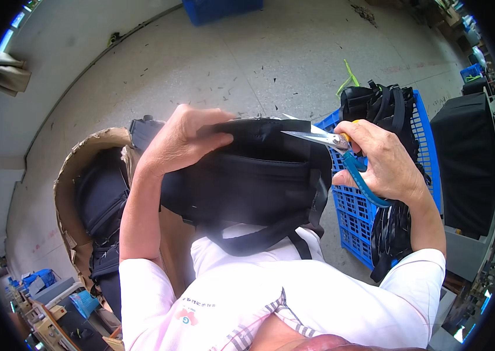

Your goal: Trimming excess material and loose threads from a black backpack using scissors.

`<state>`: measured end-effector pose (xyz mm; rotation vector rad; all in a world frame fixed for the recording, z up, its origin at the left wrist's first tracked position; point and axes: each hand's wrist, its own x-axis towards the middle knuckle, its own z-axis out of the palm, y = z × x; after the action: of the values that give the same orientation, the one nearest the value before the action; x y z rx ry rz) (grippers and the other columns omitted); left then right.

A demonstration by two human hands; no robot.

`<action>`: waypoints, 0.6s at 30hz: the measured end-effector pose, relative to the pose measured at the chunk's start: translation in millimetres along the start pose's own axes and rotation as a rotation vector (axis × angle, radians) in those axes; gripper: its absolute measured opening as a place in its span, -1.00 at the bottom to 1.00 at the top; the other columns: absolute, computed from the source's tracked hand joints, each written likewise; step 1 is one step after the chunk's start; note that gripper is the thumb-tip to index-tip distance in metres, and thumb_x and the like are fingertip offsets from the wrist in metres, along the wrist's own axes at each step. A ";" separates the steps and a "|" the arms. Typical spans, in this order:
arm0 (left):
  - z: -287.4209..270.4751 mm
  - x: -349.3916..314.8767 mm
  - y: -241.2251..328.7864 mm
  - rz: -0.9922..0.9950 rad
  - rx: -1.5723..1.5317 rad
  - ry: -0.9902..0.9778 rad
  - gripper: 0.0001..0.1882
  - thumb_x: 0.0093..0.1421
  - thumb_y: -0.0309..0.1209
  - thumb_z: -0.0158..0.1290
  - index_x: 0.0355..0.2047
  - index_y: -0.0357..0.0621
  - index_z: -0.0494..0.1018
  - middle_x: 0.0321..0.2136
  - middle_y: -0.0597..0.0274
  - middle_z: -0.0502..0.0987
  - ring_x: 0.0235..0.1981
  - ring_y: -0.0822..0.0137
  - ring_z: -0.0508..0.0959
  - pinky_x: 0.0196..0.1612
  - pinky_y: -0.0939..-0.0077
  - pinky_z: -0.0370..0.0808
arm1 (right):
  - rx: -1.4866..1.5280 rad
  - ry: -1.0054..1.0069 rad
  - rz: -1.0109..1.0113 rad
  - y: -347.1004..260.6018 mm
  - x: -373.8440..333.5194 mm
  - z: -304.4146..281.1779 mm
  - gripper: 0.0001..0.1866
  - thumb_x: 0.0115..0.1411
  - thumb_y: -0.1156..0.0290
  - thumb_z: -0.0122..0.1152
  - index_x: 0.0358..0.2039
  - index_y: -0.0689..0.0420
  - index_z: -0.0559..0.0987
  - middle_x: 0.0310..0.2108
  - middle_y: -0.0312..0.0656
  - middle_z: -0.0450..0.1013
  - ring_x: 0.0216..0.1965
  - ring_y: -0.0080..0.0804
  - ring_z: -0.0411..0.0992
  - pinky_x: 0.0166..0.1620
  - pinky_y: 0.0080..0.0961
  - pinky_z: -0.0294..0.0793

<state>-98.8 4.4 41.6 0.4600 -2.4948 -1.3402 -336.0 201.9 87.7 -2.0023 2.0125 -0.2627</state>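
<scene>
A black fabric bag (pixel 247 190) with straps and an open slot lies across my lap. My left hand (pixel 186 137) pinches its far upper edge between thumb and fingers. In my right hand (pixel 385 158) is a pair of scissors (pixel 355 167) with blue and orange handles. Its blades are spread and point left, at the bag's upper right edge; I cannot tell whether they touch the fabric. A loop of black webbing (pixel 259 237) hangs at the bag's near side.
On my left stands a cardboard box (pixel 66 193) holding black bags (pixel 104 187). A blue plastic crate (pixel 349 219) with more black bags (pixel 385 108) is on my right, beside a black covered block (pixel 466 161). Scraps litter the grey floor (pixel 230 64); a blue bin (pixel 221 10) sits farther off.
</scene>
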 end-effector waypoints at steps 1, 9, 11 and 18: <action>0.3 -0.7 -0.3 0.003 0.023 0.007 -0.75 -0.05 -0.52 0.16 -0.31 -0.30 0.48 -0.54 0.20 0.52 -0.50 0.50 0.46 -0.32 0.62 0.41 | 0.000 -0.003 -0.001 -0.4 0.9 0.6 -0.26 -0.14 -0.18 0.22 -0.17 0.26 0.44 -0.33 0.00 0.44 -0.32 -0.20 0.47 -0.23 -0.43 0.49; 3.8 -4.9 -3.5 -0.013 0.034 0.039 -0.75 -0.04 -0.52 0.15 -0.30 -0.31 0.48 -0.53 0.16 0.54 -0.50 0.47 0.49 -0.31 0.61 0.43 | 0.077 -0.037 0.039 1.4 4.2 9.1 -0.39 -0.07 -0.09 0.22 -0.31 0.28 0.49 -0.53 -0.06 0.46 -0.52 -0.35 0.45 -0.41 -0.57 0.46; 3.9 -4.2 -3.8 -0.039 0.040 0.035 -0.75 -0.04 -0.52 0.15 -0.30 -0.31 0.48 -0.53 0.15 0.54 -0.49 0.47 0.49 -0.31 0.60 0.43 | 0.079 -0.002 0.012 3.1 1.4 14.0 -0.42 -0.07 -0.07 0.23 -0.34 0.28 0.49 -0.56 -0.09 0.44 -0.56 -0.38 0.43 -0.46 -0.61 0.43; 11.5 -11.4 1.8 0.016 0.056 0.066 -0.78 -0.08 -0.56 0.13 -0.34 -0.26 0.48 -0.58 -0.04 0.49 -0.56 0.14 0.51 -0.47 0.46 0.41 | 0.062 -0.012 -0.028 2.3 7.4 8.1 -0.34 -0.13 -0.07 0.28 -0.24 0.29 0.45 -0.39 -0.01 0.46 -0.41 -0.23 0.46 -0.32 -0.44 0.47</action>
<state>-93.0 18.5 36.0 0.4875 -2.4824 -1.2320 -335.5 195.1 78.8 -1.9910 1.9463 -0.3148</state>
